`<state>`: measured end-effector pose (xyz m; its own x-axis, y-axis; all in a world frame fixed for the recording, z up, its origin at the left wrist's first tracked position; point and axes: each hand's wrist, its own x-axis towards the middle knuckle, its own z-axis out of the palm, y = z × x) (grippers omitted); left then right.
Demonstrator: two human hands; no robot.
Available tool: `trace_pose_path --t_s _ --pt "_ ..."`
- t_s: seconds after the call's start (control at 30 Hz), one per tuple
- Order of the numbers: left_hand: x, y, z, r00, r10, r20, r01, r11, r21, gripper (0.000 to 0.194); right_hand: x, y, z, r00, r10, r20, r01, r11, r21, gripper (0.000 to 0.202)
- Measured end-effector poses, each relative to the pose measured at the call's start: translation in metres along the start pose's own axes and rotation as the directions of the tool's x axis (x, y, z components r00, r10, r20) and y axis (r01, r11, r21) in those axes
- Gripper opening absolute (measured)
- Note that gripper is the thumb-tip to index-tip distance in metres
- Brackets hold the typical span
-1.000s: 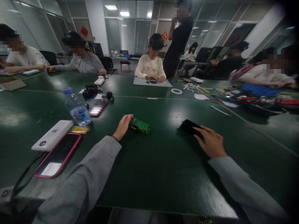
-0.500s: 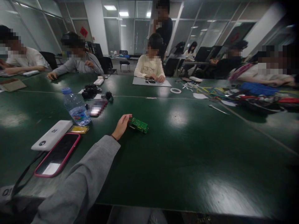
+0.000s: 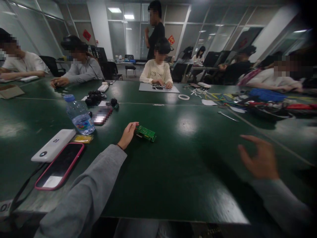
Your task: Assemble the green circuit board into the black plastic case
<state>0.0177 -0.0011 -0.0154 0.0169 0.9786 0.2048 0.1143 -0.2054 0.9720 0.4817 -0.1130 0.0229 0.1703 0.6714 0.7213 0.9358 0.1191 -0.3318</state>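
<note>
Near the middle of the green table, my left hand [image 3: 128, 135] grips the left end of a green circuit board [image 3: 147, 132]. The board is tilted, with parts on its underside just showing at the lower edge. Part of its left end is hidden by my fingers. Over on the right, my right hand [image 3: 261, 157] hangs above the table, blurred by motion, with thumb and fingers apart and nothing between them.
Left of my arm lie a red-cased phone [image 3: 60, 166], a white power bank [image 3: 53, 145], a small yellow packet [image 3: 83, 138] and a water bottle [image 3: 79, 115]. A metal tool [image 3: 228, 116] and tangled cables [image 3: 266, 105] lie at right. People sit across the table [image 3: 173, 185].
My right hand has come into view from the right, open. My left hand stays on the circuit board in nearly the same place. The standing person has shifted left.
</note>
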Motion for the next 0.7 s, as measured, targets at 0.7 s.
trace_pose_path --t_s 0.7 --pt "-0.001 0.010 0.000 1.000 -0.024 0.009 0.024 0.999 -0.037 0.036 -0.001 -0.104 0.084 0.817 -0.148 0.557 0.112 0.989 0.099 0.053"
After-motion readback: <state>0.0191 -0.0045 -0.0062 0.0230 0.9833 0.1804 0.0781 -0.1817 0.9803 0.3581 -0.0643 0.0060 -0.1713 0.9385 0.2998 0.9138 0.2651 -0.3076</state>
